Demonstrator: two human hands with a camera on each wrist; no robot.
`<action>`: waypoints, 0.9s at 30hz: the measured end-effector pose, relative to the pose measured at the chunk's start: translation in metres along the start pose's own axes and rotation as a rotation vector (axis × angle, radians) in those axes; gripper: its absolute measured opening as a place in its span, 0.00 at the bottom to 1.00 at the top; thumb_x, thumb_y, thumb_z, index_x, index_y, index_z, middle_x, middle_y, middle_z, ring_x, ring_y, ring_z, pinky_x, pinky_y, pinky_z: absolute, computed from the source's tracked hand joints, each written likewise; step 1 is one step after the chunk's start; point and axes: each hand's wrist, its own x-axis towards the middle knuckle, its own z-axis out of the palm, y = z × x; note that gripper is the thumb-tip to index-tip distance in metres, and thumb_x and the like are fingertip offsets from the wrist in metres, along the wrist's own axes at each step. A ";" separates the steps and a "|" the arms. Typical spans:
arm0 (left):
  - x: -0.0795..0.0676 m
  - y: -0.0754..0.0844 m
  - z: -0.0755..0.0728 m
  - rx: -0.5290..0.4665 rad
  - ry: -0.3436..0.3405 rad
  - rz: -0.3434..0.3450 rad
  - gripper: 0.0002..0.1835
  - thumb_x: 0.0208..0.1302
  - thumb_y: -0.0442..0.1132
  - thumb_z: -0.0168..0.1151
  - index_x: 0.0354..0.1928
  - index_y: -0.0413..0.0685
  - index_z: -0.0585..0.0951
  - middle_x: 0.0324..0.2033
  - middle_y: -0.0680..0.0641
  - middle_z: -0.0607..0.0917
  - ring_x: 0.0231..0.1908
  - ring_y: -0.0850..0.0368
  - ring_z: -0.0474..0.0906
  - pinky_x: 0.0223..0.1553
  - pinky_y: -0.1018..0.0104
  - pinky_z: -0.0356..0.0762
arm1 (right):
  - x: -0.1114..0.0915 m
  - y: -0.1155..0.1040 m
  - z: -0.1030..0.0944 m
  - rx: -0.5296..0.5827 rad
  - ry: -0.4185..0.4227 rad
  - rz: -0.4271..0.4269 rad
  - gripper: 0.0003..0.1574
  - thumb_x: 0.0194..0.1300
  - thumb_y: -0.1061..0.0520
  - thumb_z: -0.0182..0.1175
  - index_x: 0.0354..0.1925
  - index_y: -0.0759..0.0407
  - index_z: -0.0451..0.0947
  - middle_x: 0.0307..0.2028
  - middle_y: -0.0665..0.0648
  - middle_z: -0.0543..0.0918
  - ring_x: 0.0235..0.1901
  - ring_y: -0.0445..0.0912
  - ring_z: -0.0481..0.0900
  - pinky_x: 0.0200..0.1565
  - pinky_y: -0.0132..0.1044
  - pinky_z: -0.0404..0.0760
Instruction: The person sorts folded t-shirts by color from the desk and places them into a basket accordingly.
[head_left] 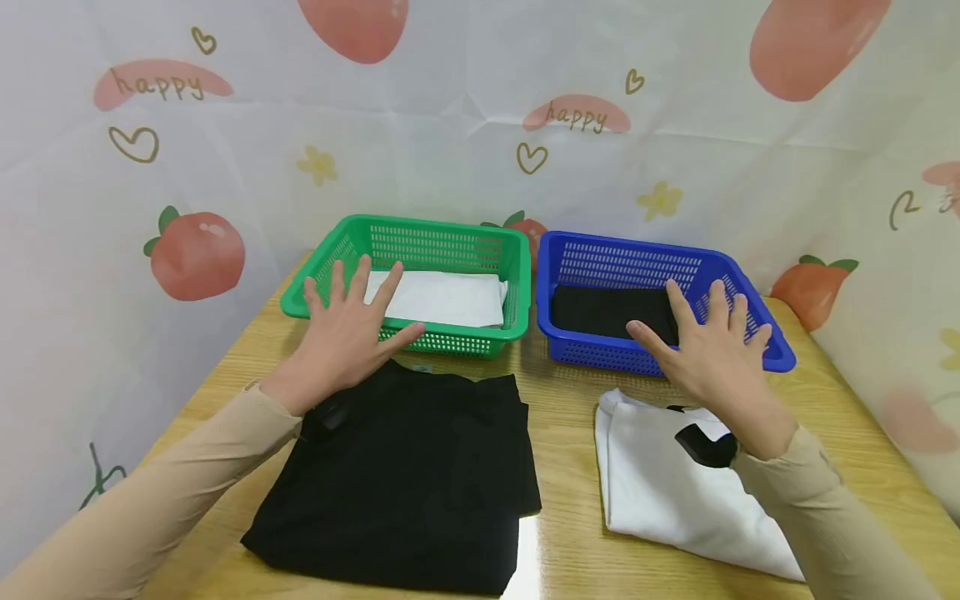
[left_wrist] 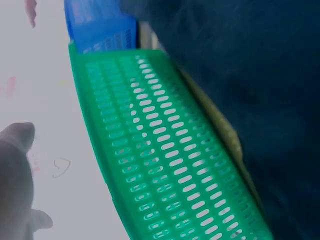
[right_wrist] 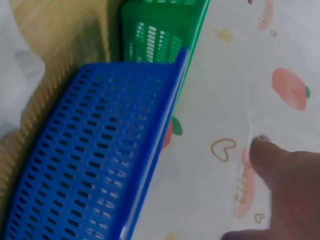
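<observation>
My left hand, fingers spread wide and holding nothing, hovers by the front left of a green basket. Inside that basket lies a folded white cloth. Below the hand, a black garment is spread folded on the table. With its fingers splayed too, my right hand is raised at the front right of a blue basket, which contains a folded black cloth. A folded white garment lies beneath the right wrist, partly hidden by the forearm.
Both baskets stand side by side at the back of the wooden table. Behind them hangs a white curtain printed with fruit, hearts and flowers. A strip of bare wood separates the two garments. Dark wrist straps sit on both arms.
</observation>
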 end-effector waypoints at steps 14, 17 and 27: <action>-0.045 -0.025 0.003 -0.192 0.119 0.412 0.35 0.60 0.57 0.53 0.67 0.57 0.58 0.60 0.46 0.63 0.57 0.49 0.60 0.43 0.52 0.70 | -0.020 -0.009 0.013 0.295 0.334 -0.350 0.35 0.56 0.45 0.61 0.61 0.49 0.66 0.57 0.65 0.64 0.59 0.61 0.55 0.54 0.58 0.53; -0.050 -0.034 0.007 -0.233 0.022 0.354 0.34 0.60 0.59 0.51 0.67 0.63 0.56 0.60 0.49 0.63 0.57 0.52 0.60 0.46 0.53 0.69 | -0.024 -0.012 0.017 0.442 0.375 -0.389 0.29 0.55 0.52 0.64 0.56 0.45 0.72 0.51 0.55 0.73 0.52 0.52 0.67 0.49 0.48 0.65; -0.067 -0.077 0.020 -0.388 -0.256 0.142 0.37 0.57 0.61 0.54 0.67 0.65 0.55 0.52 0.46 0.71 0.50 0.48 0.68 0.44 0.51 0.68 | -0.031 -0.031 0.035 0.968 -0.240 -0.296 0.26 0.61 0.51 0.57 0.58 0.48 0.69 0.45 0.52 0.78 0.44 0.47 0.76 0.43 0.36 0.75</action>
